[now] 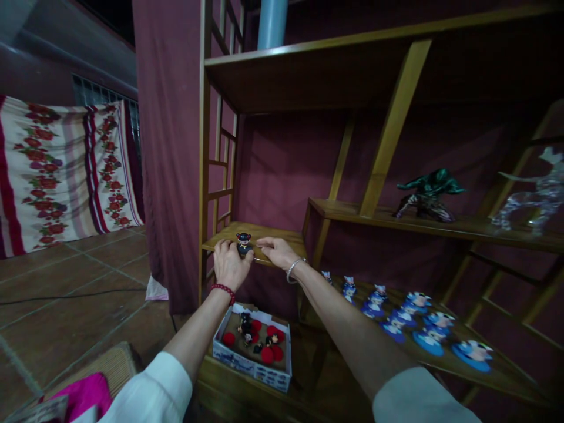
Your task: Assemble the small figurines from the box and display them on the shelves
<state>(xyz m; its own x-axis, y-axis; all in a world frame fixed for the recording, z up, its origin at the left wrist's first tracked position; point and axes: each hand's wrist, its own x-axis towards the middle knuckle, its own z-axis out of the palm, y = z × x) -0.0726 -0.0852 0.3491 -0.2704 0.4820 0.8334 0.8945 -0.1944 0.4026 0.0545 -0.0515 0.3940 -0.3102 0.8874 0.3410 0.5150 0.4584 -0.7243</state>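
Observation:
A small dark figurine with two round hair buns stands upright on a wooden shelf. My left hand, with a red bead bracelet at the wrist, has its thumb and fingers around the figurine's base. To the right of the figurine, my right hand is stretched out over the shelf with its fingers extended, holding nothing I can see. Below both arms sits an open cardboard box with several small dark figurines and red round pieces inside.
Several blue-and-white figurines stand on the lower right shelf. Above them are a green-cloaked figure and a clear animal figure. A blue cylinder tops the unit. Left are a purple curtain, a floral blanket and a floor cable.

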